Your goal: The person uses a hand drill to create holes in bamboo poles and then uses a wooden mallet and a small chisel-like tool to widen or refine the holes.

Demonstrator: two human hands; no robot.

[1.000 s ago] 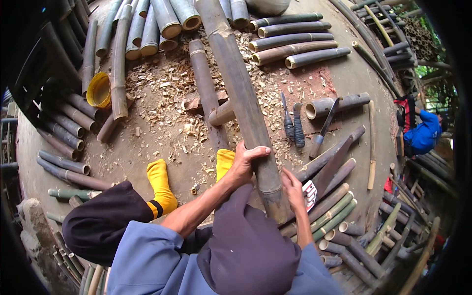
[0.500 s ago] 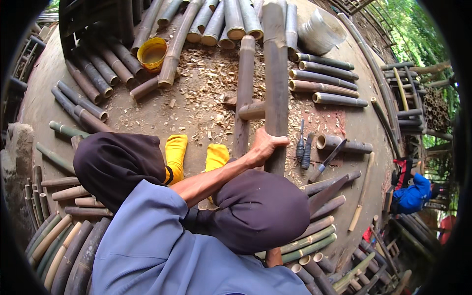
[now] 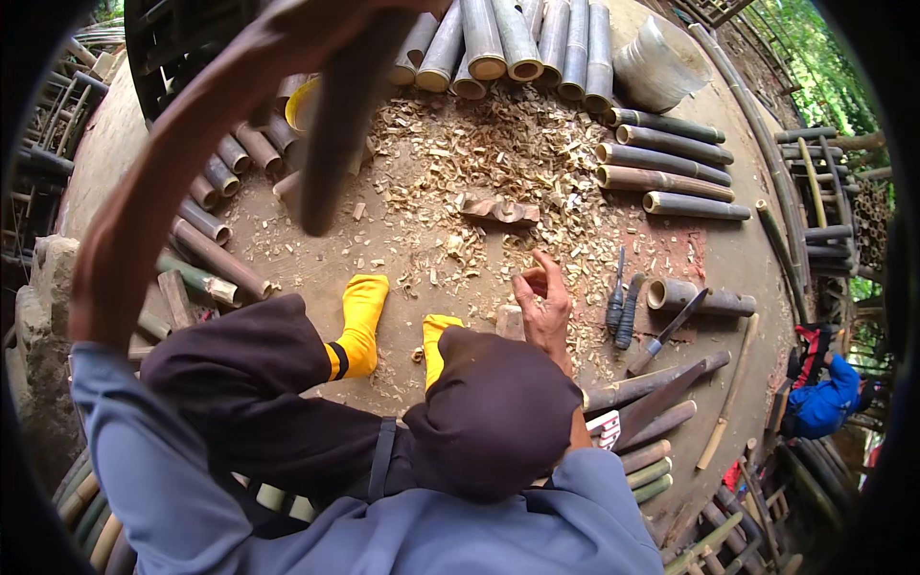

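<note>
My left arm arches up across the left side, smeared by motion. At the top edge my left hand (image 3: 379, 8) is closed on a dark bamboo tube (image 3: 337, 134), which hangs aslant above the ground; the fingers are hardly visible. Beyond my right knee, my right hand (image 3: 546, 305) is raised with curved fingers apart and holds nothing. Ahead of it, a notched wooden block (image 3: 500, 211) lies among pale wood chips (image 3: 460, 153). Right of that hand lie two dark-handled tools (image 3: 623, 305), a knife (image 3: 668, 331) and a short bamboo piece (image 3: 701, 297).
Cut bamboo tubes (image 3: 673, 163) lie in rows at the far side, right and left. A yellow bucket (image 3: 303, 103) is partly hidden behind the raised tube. A whitish sack-like container (image 3: 659, 62) stands far right. One person in blue (image 3: 822, 393) is at the right edge.
My left hand has swung a bamboo tube from in front of my knee up to the upper left. My right hand has come up from behind my knee. The notched block now shows uncovered.
</note>
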